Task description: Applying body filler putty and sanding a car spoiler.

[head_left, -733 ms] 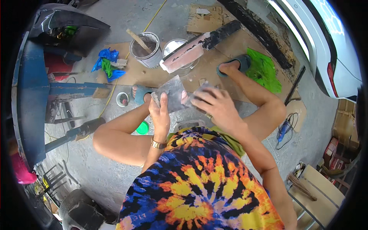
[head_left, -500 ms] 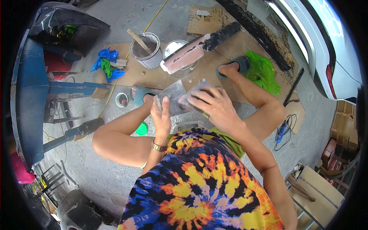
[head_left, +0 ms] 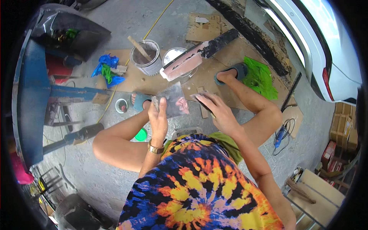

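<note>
My left hand (head_left: 157, 120) grips the near left edge of a grey, flat mixing board (head_left: 168, 99), thumb on top. A lump of pink putty (head_left: 182, 104) lies toward the board's right side. Just right of the board, my right hand (head_left: 219, 113) is closed on a thin, dark flat spreader (head_left: 202, 99), apart from the putty; fingers cover most of it. Beyond the hands, a long trim piece (head_left: 184, 66), coated pink at one end and black at the other, rests across a lidded can (head_left: 173, 55).
An open can (head_left: 146, 63) with a wooden stick stands on cardboard (head_left: 122, 57). Near my left foot are a white cup (head_left: 121, 105) and a green lid (head_left: 141, 134). Green plastic (head_left: 260, 78) lies by my right foot. A blue stand (head_left: 32, 96) is left, a white car (head_left: 326, 42) right.
My right hand has moved right with the spreader, off the board, uncovering the pink putty. My left hand and the board have shifted slightly left.
</note>
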A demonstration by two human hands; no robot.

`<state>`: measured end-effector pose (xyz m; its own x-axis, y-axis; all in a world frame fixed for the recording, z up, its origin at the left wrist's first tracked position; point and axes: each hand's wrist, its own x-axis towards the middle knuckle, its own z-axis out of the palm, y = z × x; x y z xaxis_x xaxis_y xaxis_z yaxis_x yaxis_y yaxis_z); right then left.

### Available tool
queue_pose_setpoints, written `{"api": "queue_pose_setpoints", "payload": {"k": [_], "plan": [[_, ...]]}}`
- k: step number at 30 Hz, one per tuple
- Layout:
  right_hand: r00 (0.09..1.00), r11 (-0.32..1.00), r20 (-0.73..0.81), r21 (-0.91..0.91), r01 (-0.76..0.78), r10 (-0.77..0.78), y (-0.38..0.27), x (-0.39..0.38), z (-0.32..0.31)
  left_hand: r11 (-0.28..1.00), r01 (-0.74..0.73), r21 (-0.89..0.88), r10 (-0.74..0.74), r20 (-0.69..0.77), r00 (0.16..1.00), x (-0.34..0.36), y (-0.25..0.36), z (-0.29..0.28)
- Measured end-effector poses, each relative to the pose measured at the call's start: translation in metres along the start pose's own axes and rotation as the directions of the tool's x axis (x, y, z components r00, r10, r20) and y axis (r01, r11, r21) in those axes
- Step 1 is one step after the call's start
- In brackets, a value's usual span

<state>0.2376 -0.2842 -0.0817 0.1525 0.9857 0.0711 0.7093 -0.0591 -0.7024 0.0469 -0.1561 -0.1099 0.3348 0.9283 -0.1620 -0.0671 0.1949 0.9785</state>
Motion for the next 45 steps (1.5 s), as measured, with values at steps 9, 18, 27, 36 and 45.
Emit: {"api": "queue_pose_setpoints", "payload": {"k": [9, 18, 27, 36, 45], "plan": [[0.891, 0.964, 0.396, -0.051, 0.262, -0.221, -0.009, -0.004, -0.005, 0.999, 0.010, -0.050, -0.015, -0.100, 0.995, 0.007, -0.014, -0.009], [0.953, 0.931, -0.206, 0.246, 0.270, -0.222, 0.010, -0.003, 0.050, 0.874, 0.133, -0.467, -0.157, -0.012, 0.988, 0.006, 0.031, 0.021], [0.992, 0.967, 0.006, -0.222, 0.125, -0.127, -0.022, 0.007, -0.027, 0.999, -0.021, 0.028, 0.023, -0.057, 0.998, 0.019, 0.012, 0.000], [0.939, 0.999, 0.341, -0.012, 0.048, -0.041, 0.000, 0.008, -0.012, 0.982, -0.050, -0.185, 0.004, -0.242, 0.970, 0.039, 0.025, 0.002], [0.879, -0.574, 0.391, 0.799, -0.177, 0.272, 0.080, 0.010, 0.033, 0.798, -0.031, -0.602, -0.088, -0.167, 0.982, 0.123, -0.008, -0.003]]}}
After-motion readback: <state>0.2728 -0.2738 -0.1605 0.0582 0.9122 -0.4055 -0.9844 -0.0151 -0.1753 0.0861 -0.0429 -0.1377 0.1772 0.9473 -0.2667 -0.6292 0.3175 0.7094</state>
